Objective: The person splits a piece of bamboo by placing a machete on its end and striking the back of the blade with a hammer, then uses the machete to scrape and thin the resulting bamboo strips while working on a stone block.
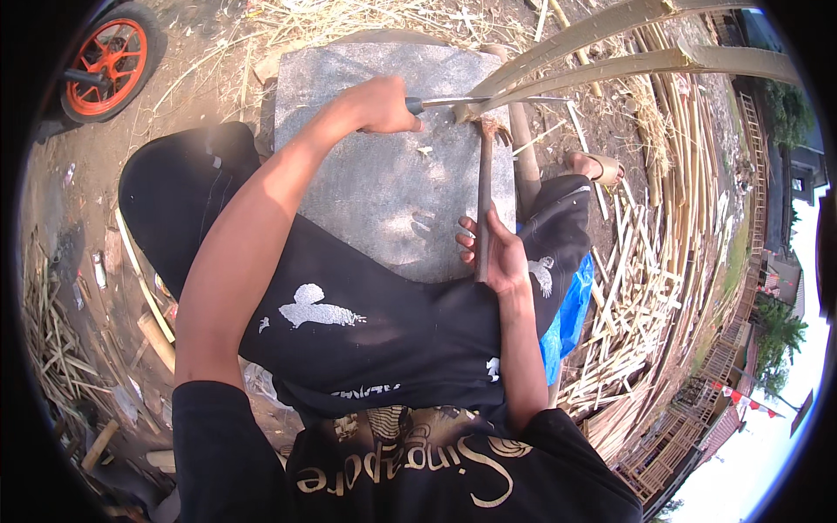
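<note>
Left hand: the left hand [381, 105] is closed in a full fist around the dark handle of a knife [453, 102], up at the far edge of the grey slab [384, 200].
Knife: its blade runs to the right from the fist and sits wedged in the end of a bamboo stalk [610, 65], right at the slab's far right corner.
Bamboo stalk: split into two pale halves that spread apart and sweep off toward the upper right, well past the slab's edge.
Right hand: the right hand [493, 253] is wrapped around the lower end of a wooden stick [484, 196], fingers curled on it, near the slab's near right edge.
Wooden stick: held nearly upright along the slab's right side, its frayed top end just under the knife blade, close to or touching it; I cannot tell which.
Grey slab: flat stone resting on the person's lap, across black trousers [349, 322], with a few light chips on it.
Ground: strewn with bamboo strips [645, 288] on the right; a sandalled foot [597, 166] sits beyond the slab's right edge.
Far left: an orange wheel [112, 57] in the top left corner, well apart from the work.
</note>
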`<state>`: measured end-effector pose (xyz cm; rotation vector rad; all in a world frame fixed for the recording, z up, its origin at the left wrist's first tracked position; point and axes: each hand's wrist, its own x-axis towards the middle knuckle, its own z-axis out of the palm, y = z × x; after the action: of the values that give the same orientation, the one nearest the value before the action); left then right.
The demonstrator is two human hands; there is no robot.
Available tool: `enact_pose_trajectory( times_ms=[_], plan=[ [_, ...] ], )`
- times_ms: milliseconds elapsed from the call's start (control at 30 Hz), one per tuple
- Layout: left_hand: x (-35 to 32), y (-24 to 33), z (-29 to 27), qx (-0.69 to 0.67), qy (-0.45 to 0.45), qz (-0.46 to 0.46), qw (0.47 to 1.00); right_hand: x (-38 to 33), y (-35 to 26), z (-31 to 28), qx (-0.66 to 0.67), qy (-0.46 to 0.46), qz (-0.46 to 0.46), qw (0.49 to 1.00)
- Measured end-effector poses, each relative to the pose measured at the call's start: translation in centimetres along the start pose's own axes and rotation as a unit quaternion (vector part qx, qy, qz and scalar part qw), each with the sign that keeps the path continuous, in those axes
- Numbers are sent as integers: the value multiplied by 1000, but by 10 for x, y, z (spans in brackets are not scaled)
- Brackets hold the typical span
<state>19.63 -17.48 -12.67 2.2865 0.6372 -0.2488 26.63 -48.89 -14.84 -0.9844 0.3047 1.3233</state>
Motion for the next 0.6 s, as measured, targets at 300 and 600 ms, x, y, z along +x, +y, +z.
enact_pose_trajectory(
  times_ms=[300, 600],
  plan=[
    [-5, 5, -14, -40, 49, -45, 997, 13, -3, -38, 377, -217, 27, 900],
    [1, -2, 3, -7, 123, -55, 991, 14, -12, -38, 432, -246, 79, 864]
  ],
)
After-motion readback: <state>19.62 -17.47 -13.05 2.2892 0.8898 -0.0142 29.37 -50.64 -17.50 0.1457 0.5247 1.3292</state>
